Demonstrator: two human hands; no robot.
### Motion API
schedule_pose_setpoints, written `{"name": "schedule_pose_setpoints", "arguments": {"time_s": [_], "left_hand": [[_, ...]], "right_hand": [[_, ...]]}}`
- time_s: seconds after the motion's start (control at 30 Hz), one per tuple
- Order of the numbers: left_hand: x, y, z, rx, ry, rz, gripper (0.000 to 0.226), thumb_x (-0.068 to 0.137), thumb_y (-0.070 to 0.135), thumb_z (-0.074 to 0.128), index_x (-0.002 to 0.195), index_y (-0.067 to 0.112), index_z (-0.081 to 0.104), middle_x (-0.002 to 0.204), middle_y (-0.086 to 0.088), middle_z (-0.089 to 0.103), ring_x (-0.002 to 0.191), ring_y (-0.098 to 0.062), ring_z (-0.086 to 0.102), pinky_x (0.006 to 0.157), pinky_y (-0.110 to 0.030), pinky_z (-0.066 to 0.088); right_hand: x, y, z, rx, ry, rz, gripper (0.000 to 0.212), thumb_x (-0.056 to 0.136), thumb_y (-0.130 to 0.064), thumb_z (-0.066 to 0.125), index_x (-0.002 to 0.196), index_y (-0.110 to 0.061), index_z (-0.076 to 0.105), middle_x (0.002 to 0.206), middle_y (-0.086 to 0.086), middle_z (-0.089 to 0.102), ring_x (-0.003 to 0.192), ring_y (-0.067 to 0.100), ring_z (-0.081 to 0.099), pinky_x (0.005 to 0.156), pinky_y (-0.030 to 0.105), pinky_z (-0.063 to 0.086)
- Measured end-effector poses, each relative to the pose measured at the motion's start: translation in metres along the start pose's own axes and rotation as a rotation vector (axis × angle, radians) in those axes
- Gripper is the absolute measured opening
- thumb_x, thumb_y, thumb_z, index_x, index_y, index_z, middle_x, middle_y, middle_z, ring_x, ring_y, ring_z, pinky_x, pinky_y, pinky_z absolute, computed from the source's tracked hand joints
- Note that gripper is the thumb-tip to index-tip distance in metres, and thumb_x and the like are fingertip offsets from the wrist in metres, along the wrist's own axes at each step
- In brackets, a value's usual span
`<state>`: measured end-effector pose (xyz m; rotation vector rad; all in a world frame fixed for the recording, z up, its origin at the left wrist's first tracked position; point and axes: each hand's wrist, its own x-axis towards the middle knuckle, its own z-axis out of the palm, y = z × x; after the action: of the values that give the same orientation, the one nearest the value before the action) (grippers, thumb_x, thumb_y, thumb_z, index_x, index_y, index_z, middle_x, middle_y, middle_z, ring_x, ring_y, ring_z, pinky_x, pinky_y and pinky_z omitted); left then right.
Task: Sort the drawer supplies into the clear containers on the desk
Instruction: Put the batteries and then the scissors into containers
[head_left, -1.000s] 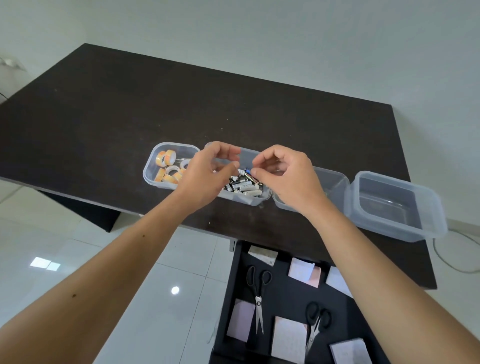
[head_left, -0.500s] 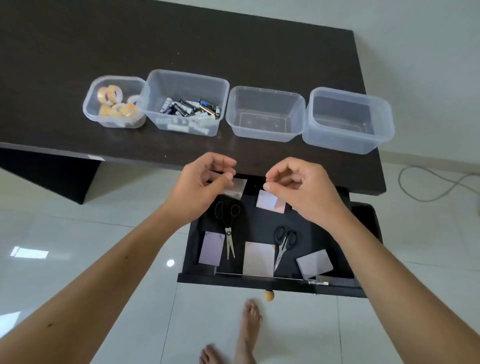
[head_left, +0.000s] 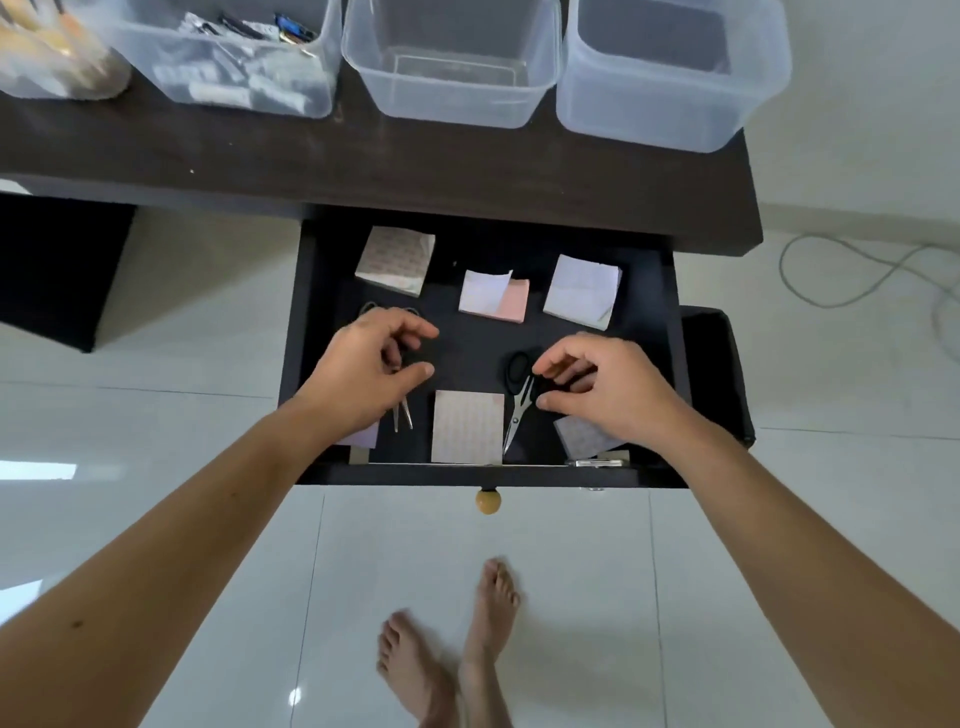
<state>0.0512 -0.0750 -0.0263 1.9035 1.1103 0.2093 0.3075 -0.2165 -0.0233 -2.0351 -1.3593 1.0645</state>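
The open dark drawer (head_left: 467, 474) holds two pairs of scissors and several paper note pads. My left hand (head_left: 363, 374) hovers over the handles of the left scissors (head_left: 403, 419), fingers curled apart and holding nothing; only the blade tips show. My right hand (head_left: 608, 389) has its thumb and fingers on either side of one black handle loop of the right scissors (head_left: 517, 410), which lie flat on the drawer floor. On the desk (head_left: 363, 161) stand clear containers: one with tape rolls (head_left: 57, 57), one with batteries (head_left: 249, 78), and two empty ones (head_left: 452, 88) (head_left: 670, 88).
Note pads lie at the drawer's back (head_left: 396, 260) (head_left: 493, 299) (head_left: 582, 296) and front (head_left: 467, 426). A round wooden knob (head_left: 488, 501) sticks out of the drawer front. My bare feet (head_left: 452, 649) stand on white tiles. A cable (head_left: 857, 280) runs along the floor at right.
My view tilted down from the desk to the drawer. Both hands left the battery container and came down into the drawer, onto the two pairs of scissors.
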Motion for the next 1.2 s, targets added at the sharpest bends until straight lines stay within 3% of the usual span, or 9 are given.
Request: {"name": "schedule_pose_setpoints", "arguments": {"time_s": [0.17,0.33,0.4,0.5,0.63,0.7,0.8,0.97,1.2], "left_hand": [[0.004,-0.006,0.002,0.02,0.159,-0.173,0.075,0.083,0.021,0.089,0.146,0.023,0.048,0.119,0.002,0.052,0.09,-0.009,0.05,0.077,-0.016,0.042],[0.011,-0.005,0.006,-0.021,0.155,-0.271,0.103,0.083,0.017,0.089,0.163,0.012,0.024,0.125,-0.003,0.051,0.114,-0.017,0.052,0.099,-0.026,0.043],[0.012,-0.005,0.007,0.024,0.132,-0.288,0.107,0.083,0.017,0.089,0.164,0.009,0.02,0.134,-0.01,0.053,0.118,-0.019,0.053,0.106,-0.028,0.041],[0.015,-0.008,0.009,0.075,0.124,-0.292,0.102,0.083,0.014,0.089,0.163,0.009,0.025,0.146,-0.015,0.049,0.13,-0.025,0.054,0.111,-0.03,0.041],[0.021,-0.013,0.012,0.099,0.13,-0.32,0.107,0.08,0.014,0.091,0.163,0.007,0.023,0.156,-0.02,0.041,0.143,-0.033,0.047,0.121,-0.041,0.04],[0.021,-0.013,0.012,0.106,0.142,-0.317,0.103,0.079,0.016,0.092,0.16,0.008,0.029,0.156,-0.018,0.04,0.14,-0.033,0.051,0.119,-0.041,0.042],[0.018,-0.01,0.012,0.101,0.145,-0.299,0.097,0.076,0.019,0.095,0.155,0.013,0.038,0.151,-0.012,0.042,0.126,-0.026,0.057,0.107,-0.03,0.044],[0.015,-0.007,0.01,0.014,0.133,-0.255,0.089,0.071,0.014,0.097,0.143,0.021,0.045,0.136,-0.003,0.044,0.105,-0.014,0.054,0.098,-0.026,0.048],[0.016,-0.012,0.008,-0.167,0.178,-0.228,0.067,0.084,-0.002,0.081,0.137,0.024,0.049,0.106,0.012,0.061,0.091,-0.007,0.063,0.081,-0.022,0.055]], "right_hand": [[0.016,0.009,0.005,-0.124,-0.027,-0.043,0.046,0.072,-0.013,0.097,0.106,-0.036,0.075,0.111,-0.01,0.059,0.096,0.011,0.062,0.083,0.033,0.06],[0.027,0.016,0.008,-0.186,-0.068,-0.049,0.071,0.072,-0.016,0.097,0.131,-0.043,0.068,0.109,-0.014,0.045,0.089,0.006,0.053,0.082,0.016,0.045],[0.029,0.016,0.009,-0.221,-0.09,-0.06,0.079,0.073,-0.016,0.096,0.14,-0.044,0.063,0.109,-0.014,0.043,0.086,0.003,0.05,0.081,0.012,0.041],[0.03,0.015,0.009,-0.24,-0.103,-0.054,0.084,0.074,-0.018,0.096,0.147,-0.042,0.059,0.112,-0.01,0.043,0.087,0.001,0.049,0.083,0.017,0.043],[0.028,0.011,0.007,-0.204,-0.105,-0.036,0.075,0.074,-0.016,0.096,0.138,-0.039,0.064,0.11,-0.015,0.043,0.088,-0.004,0.048,0.078,0.01,0.038],[0.027,0.01,0.006,-0.184,-0.094,-0.031,0.072,0.073,-0.013,0.095,0.132,-0.04,0.064,0.109,-0.016,0.045,0.087,-0.002,0.048,0.078,0.013,0.038],[0.026,0.01,0.007,-0.179,-0.08,-0.037,0.07,0.072,-0.01,0.093,0.129,-0.038,0.063,0.11,-0.009,0.052,0.086,0.0,0.049,0.078,0.018,0.038],[0.027,0.013,0.008,-0.139,-0.079,-0.044,0.07,0.074,-0.009,0.088,0.129,-0.042,0.061,0.11,-0.01,0.053,0.102,-0.002,0.047,0.087,0.021,0.04],[0.028,0.01,0.007,0.124,-0.049,-0.02,0.064,0.08,0.003,0.085,0.117,-0.046,0.066,0.105,-0.005,0.067,0.086,0.026,0.069,0.081,0.042,0.061]]}}
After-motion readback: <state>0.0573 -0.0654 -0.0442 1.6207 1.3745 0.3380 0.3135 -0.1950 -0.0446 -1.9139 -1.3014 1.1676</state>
